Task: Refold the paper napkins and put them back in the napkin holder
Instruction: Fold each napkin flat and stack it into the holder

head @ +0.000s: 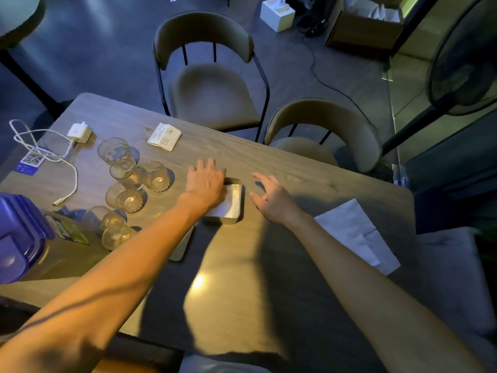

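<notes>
A metal box-shaped napkin holder (240, 200) lies in the middle of the wooden table (309, 170). A folded white napkin (228, 204) rests inside it. My left hand (205, 183) lies flat on that napkin, fingers straight and reaching past the holder's far rim. My right hand (270, 199) hovers just right of the holder, fingers spread, holding nothing. An unfolded white napkin (355, 234) lies at the table's right edge. A flat metal lid-like piece (185, 244) lies under my left forearm, mostly hidden.
Several empty glasses (126, 179) stand left of the holder. A white charger with cable (78, 133), a QR card (32, 158) and a printed slip (164, 136) lie at the far left. A blue-lidded jug (18, 238) stands near left. Two chairs (212, 90) sit beyond the table.
</notes>
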